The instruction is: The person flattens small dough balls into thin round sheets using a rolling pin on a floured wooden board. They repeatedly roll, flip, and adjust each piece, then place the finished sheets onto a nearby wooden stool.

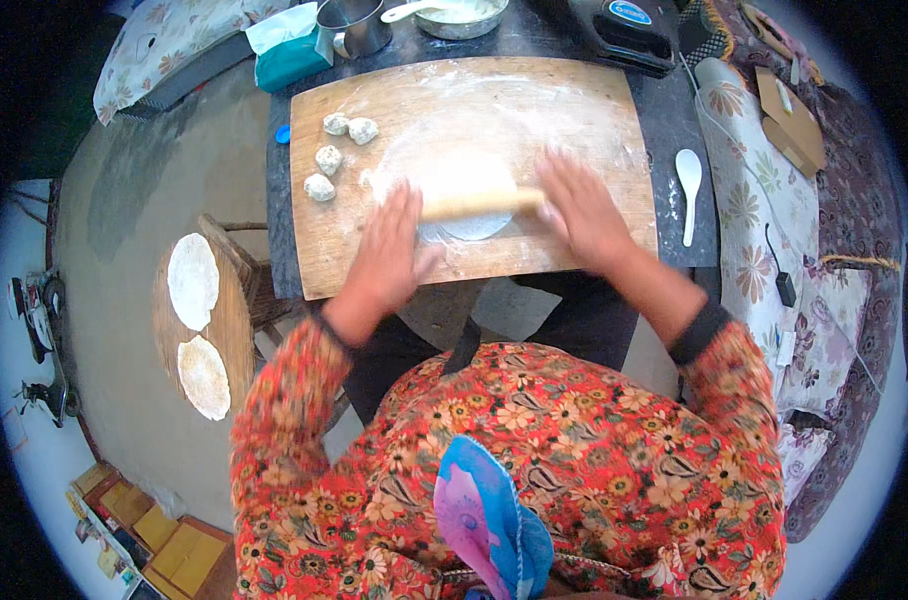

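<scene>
A wooden rolling pin (480, 202) lies crosswise over a thin round sheet of dough (454, 161) on a floured wooden board (589, 247). At the pin's left end is my left hand (394, 244), blurred, its fingers extended and pressed flat over that end. My right hand (581, 210) rests in the same way on the right end, fingers stretched forward. Neither hand is wrapped round the pin. Part of the sheet shows on the near side of the pin. Several speckled dough balls (320, 187) sit along the board's left side.
Behind the board stand a tissue pack (293, 60), a metal mug (355, 30), a metal bowl of flour (461, 22) and a black appliance (623, 37). A white spoon (689, 191) lies to the right. Two flatbreads (193, 281) lie on a wooden stool (233, 330) at left.
</scene>
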{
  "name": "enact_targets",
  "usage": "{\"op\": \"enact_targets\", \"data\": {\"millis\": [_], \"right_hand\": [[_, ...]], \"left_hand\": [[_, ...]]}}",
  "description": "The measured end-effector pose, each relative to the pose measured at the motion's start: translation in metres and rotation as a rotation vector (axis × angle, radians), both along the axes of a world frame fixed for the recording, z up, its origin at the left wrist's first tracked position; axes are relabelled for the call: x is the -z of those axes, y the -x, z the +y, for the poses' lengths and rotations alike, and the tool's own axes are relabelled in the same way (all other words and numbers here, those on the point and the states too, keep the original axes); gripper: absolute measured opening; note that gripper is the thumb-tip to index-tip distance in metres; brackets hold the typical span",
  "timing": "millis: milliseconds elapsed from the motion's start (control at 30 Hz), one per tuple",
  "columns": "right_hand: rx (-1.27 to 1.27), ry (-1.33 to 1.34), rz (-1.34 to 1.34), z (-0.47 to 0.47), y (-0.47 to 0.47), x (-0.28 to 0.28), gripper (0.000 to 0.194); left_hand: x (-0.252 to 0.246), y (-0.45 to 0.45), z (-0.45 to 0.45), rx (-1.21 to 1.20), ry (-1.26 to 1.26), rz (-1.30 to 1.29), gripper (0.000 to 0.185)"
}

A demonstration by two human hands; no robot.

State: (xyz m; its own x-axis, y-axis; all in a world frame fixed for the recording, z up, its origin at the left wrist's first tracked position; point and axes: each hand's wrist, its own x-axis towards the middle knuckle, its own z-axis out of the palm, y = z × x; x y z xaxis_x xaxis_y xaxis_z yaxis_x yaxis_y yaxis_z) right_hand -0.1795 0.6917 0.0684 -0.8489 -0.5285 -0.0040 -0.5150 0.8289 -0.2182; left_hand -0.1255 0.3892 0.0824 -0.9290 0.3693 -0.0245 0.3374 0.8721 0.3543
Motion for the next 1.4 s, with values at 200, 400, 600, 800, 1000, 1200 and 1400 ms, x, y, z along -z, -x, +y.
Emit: {"op": "enact_targets", "data": {"millis": [200,400,600,800,1000,1200,1400], "right_hand": [[0.061,0.051,0.103,-0.011,0.017,0.016,0.06],[0.12,0.053,0.138,-0.019,0.059,0.012,0.059],[-0.043,-0.027,-0.092,0.007,-0.026,0.01,0.061],[0.228,0.134,0.237,-0.028,0.092,0.026,0.057],[-0.016,-0.033,-0.072,-0.004,-0.019,-0.021,0.061],[0.143,0.066,0.18,-0.024,0.048,-0.004,0.055],[-0.025,0.077,0.238,-0.007,0.06,0.03,0.043]], "left_hand": [[0.015,0.018,-0.005,-0.006,-0.028,0.198,0.083],[0.012,0.038,-0.001,-0.07,-0.015,0.088,0.081],[0.006,-0.026,-0.012,0.021,-0.03,-0.03,0.09],[0.022,0.061,-0.005,-0.124,-0.025,0.317,0.073],[-0.012,-0.023,-0.004,0.017,-0.014,-0.105,0.087],[0.019,0.034,-0.006,-0.103,-0.003,0.119,0.074],[0.037,0.048,-0.016,-0.17,-0.232,-0.111,0.069]]}}
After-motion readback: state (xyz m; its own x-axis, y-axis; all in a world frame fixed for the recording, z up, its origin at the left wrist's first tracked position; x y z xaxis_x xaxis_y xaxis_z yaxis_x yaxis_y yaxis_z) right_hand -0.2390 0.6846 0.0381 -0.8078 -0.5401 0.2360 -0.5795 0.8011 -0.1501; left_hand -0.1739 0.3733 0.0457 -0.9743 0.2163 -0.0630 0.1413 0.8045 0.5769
